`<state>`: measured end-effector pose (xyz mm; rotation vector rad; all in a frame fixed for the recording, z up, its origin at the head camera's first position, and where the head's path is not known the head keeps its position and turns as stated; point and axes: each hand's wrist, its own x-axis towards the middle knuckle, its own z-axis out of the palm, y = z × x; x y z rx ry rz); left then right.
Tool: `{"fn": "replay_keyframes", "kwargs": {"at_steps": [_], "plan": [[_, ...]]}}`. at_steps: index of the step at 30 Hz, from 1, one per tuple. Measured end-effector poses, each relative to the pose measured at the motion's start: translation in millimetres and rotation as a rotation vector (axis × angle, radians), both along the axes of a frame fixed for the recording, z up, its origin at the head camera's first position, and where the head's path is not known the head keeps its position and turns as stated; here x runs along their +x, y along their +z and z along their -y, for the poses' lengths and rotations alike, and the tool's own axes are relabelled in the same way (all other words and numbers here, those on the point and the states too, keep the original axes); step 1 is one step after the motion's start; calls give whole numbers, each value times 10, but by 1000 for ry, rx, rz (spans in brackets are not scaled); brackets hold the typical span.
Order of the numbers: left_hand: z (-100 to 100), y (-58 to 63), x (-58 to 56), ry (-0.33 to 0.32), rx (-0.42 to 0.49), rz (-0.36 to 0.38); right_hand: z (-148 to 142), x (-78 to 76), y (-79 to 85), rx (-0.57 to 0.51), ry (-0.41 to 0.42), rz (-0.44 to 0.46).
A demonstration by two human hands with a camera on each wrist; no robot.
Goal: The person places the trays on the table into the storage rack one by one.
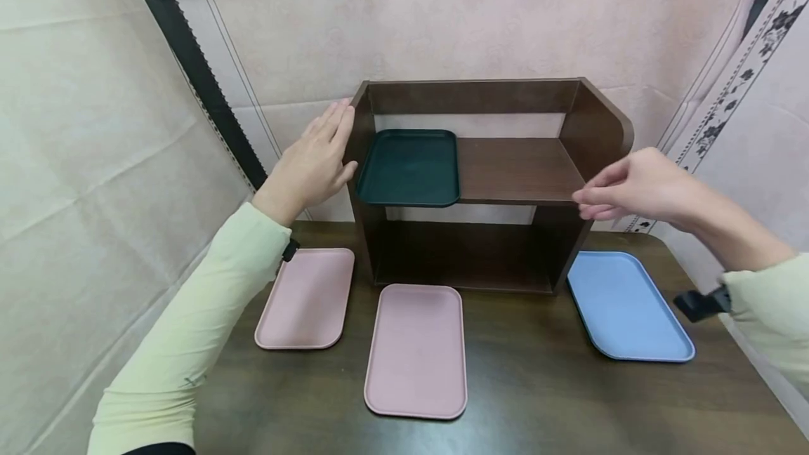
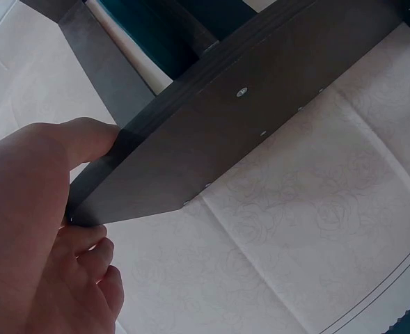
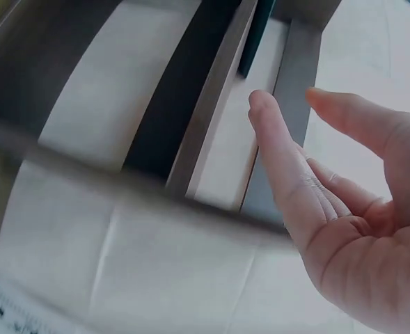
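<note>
A dark brown two-tier shelf (image 1: 468, 244) stands at the back of the table, with a dark green tray (image 1: 411, 167) on the left of its upper tier. My left hand (image 1: 312, 160) lies along the shelf's left side panel (image 2: 211, 125), its fingers looking straight in the head view. In the left wrist view the thumb lies at the panel's edge. My right hand (image 1: 638, 188) hovers by the front edge of the right side panel. Holding nothing, its fingers are loosely bent, and the right wrist view shows thumb and forefinger apart.
Two pink trays lie on the table: one pink tray (image 1: 310, 300) left of the shelf, another pink tray (image 1: 417, 357) in front. On the right lies a blue tray (image 1: 632, 307). Pale cloth (image 1: 442, 20) hangs behind the table (image 1: 531, 399) and at both sides.
</note>
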<state>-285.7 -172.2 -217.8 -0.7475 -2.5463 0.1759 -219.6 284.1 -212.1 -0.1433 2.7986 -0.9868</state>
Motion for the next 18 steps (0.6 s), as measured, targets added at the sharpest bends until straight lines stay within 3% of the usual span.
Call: {"fn": "replay_keyframes", "kwargs": {"at_steps": [8, 18], "plan": [[30, 15, -14, 17, 2, 8, -654, 100, -117, 113, -69, 16], [22, 9, -25, 0, 5, -5, -1475, 107, -427, 129, -180, 182]]}}
